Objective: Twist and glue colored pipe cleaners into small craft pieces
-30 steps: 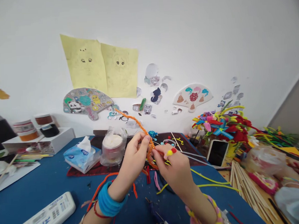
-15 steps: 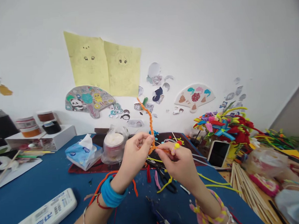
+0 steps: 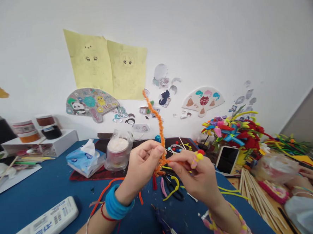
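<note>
An orange fuzzy pipe cleaner (image 3: 161, 129) rises from between my hands, its long end pointing up toward the wall. My left hand (image 3: 145, 161) is closed on it, thumb and fingers pinching near its twisted lower part. Close by on the right, my right hand (image 3: 194, 169) pinches an orange strand of the same piece between thumb and forefinger. A ring with red and yellow pompoms (image 3: 198, 156) sits on a finger of that hand. Below lie black-handled scissors (image 3: 177, 190), a yellow-green pipe cleaner (image 3: 174, 193) and a pink one (image 3: 163, 187).
On the blue table stand a tissue pack (image 3: 86, 158), a bagged jar (image 3: 118, 149) and a white box-shaped case (image 3: 43, 226). To the right are a phone (image 3: 227, 160), wooden sticks (image 3: 256, 195) and a pipe-cleaner bouquet (image 3: 231, 128). Another person's arm (image 3: 308, 178) rests at far right.
My right hand has moved a little right and down, away from my left, drawing out the orange strand. More of the upright orange length shows. The view has shifted slightly.
</note>
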Action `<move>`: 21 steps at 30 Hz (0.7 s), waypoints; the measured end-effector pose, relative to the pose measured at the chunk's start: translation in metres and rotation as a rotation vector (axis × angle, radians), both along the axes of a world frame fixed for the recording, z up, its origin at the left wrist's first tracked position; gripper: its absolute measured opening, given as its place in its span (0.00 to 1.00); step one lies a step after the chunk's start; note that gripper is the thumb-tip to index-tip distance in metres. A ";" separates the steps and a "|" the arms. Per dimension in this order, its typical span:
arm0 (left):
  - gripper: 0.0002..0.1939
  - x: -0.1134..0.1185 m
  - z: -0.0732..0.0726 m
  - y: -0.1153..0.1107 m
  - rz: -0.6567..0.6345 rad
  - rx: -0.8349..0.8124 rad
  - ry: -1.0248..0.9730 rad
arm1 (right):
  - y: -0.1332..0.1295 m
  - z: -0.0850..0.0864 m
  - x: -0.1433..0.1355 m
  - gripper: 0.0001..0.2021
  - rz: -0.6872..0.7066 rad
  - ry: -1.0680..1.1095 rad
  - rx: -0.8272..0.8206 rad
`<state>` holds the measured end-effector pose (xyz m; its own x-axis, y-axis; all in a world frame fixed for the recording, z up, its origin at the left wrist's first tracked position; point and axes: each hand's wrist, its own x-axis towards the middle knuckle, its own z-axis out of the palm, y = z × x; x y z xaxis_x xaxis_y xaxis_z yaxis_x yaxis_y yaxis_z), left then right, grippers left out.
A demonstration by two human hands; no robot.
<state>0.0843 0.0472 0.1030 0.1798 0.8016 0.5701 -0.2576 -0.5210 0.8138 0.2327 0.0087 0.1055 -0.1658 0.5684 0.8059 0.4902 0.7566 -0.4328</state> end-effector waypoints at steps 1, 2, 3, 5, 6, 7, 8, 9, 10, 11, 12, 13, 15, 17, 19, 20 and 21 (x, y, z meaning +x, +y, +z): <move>0.15 0.000 -0.001 -0.002 -0.025 0.002 -0.025 | 0.000 0.000 -0.001 0.03 0.064 0.062 -0.078; 0.15 -0.001 -0.002 -0.004 -0.048 0.005 -0.042 | 0.001 -0.001 -0.003 0.04 0.137 0.134 -0.164; 0.14 -0.001 -0.002 -0.006 -0.066 0.008 -0.048 | 0.002 -0.001 -0.004 0.05 0.216 0.209 -0.262; 0.14 -0.001 0.000 -0.011 -0.075 0.015 -0.038 | 0.008 -0.004 -0.008 0.11 0.389 0.339 -0.484; 0.14 0.000 0.001 -0.014 -0.068 0.016 -0.030 | 0.011 -0.006 -0.009 0.13 0.466 0.381 -0.596; 0.14 0.001 0.003 -0.015 -0.056 0.007 -0.019 | 0.015 -0.009 -0.010 0.15 0.525 0.412 -0.696; 0.13 0.002 0.004 -0.016 -0.043 -0.012 -0.004 | 0.020 -0.011 -0.010 0.16 0.563 0.436 -0.772; 0.13 0.004 0.005 -0.017 -0.031 -0.038 0.015 | 0.024 -0.013 -0.009 0.17 0.578 0.457 -0.817; 0.12 0.005 0.006 -0.017 -0.017 -0.062 0.039 | 0.028 -0.014 -0.008 0.17 0.572 0.481 -0.827; 0.12 0.006 0.006 -0.016 0.001 -0.077 0.070 | 0.032 -0.015 -0.007 0.17 0.549 0.499 -0.808; 0.11 0.007 0.006 -0.014 0.027 -0.076 0.104 | 0.035 -0.016 -0.005 0.16 0.514 0.503 -0.765; 0.11 0.007 0.005 -0.012 0.064 -0.060 0.136 | 0.037 -0.016 -0.003 0.14 0.465 0.488 -0.695; 0.11 0.007 0.002 -0.009 0.169 -0.007 0.193 | 0.039 -0.014 0.002 0.10 0.320 0.404 -0.495; 0.10 0.007 0.000 -0.006 0.293 0.050 0.255 | 0.037 -0.010 0.005 0.07 0.154 0.279 -0.297; 0.10 0.006 -0.001 -0.005 0.400 0.102 0.317 | 0.030 -0.005 0.007 0.09 0.027 0.155 -0.183; 0.09 0.006 -0.002 -0.004 0.446 0.127 0.342 | 0.025 -0.003 0.006 0.09 -0.020 0.095 -0.155; 0.09 0.006 -0.002 -0.004 0.484 0.147 0.361 | 0.021 -0.002 0.004 0.08 -0.064 0.039 -0.131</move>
